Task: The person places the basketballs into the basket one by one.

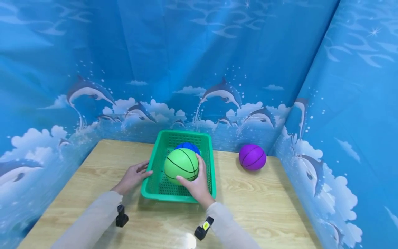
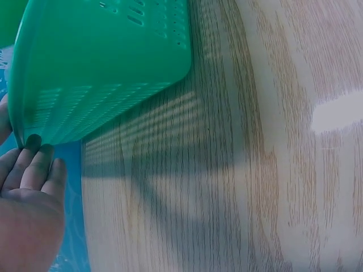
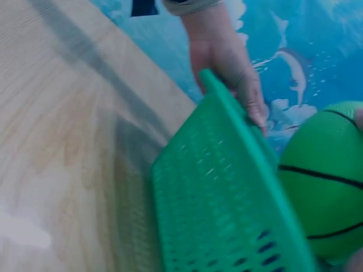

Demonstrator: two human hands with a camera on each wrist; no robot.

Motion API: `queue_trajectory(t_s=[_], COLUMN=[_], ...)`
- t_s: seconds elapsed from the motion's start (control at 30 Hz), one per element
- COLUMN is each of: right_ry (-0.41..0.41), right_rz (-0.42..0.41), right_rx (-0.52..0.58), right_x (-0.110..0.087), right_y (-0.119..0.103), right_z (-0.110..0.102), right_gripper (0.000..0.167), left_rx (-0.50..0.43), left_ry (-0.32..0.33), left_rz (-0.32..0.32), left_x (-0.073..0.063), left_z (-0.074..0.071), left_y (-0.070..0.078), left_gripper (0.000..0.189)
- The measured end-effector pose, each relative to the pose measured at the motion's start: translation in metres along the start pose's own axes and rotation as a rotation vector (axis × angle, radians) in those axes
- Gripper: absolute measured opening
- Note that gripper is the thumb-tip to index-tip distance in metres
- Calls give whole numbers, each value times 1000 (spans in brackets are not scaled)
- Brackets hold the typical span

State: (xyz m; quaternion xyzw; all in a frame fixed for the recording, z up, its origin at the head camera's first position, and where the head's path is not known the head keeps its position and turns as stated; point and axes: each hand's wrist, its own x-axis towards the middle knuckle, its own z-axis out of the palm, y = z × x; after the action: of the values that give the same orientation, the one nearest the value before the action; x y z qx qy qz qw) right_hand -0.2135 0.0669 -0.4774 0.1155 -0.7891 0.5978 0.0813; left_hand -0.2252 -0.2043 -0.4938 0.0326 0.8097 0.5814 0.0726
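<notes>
A green plastic basket (image 1: 174, 198) with perforated walls stands on the wooden table. My left hand (image 1: 133, 177) holds its left rim, thumb over the inner side and fingers along the outside; the left wrist view shows the fingers (image 2: 37, 170) against the outer wall. Over the basket's middle, my right hand (image 1: 200, 185) grips a light green toy basketball (image 1: 179, 164) with black lines, thumb on the near side and fingers on the right. Behind that ball a blue ball (image 1: 188, 146) lies in the basket, partly hidden. Whether the green ball touches the basket floor, I cannot tell.
To the right of the basket, a purple basketball (image 1: 252, 157) rests near the back of the wooden table (image 1: 248, 200). Blue curtains (image 1: 192, 62) printed with dolphins and clouds hang behind the table and along its sides.
</notes>
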Motion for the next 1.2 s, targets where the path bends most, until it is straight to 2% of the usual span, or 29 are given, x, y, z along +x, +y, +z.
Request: queue_trajectory(t_s=[0.2,0.47,0.63,0.93,1.2], right_ry=[-98,-263,-311,-347,-394], right_rz=[-79,-99,-134,-60,38], right_rx=[-90,-240,-278,-234,-279], right_x=[2,5,3,4,6], right_y=[10,11,14,13,15], right_z=[11,17,18,17,19], right_gripper=[103,105,104,103,106], left_rx=[14,21,21,12,4], left_ry=[11,17,11,-6,5], left_rz=[1,6,-7,-18,-12], left_x=[0,2,2,3,2], left_z=[0,-2,-2,-2,-2], left_y=[-1,-2,-3,-2,-3], left_gripper=[67,67,67,66,65])
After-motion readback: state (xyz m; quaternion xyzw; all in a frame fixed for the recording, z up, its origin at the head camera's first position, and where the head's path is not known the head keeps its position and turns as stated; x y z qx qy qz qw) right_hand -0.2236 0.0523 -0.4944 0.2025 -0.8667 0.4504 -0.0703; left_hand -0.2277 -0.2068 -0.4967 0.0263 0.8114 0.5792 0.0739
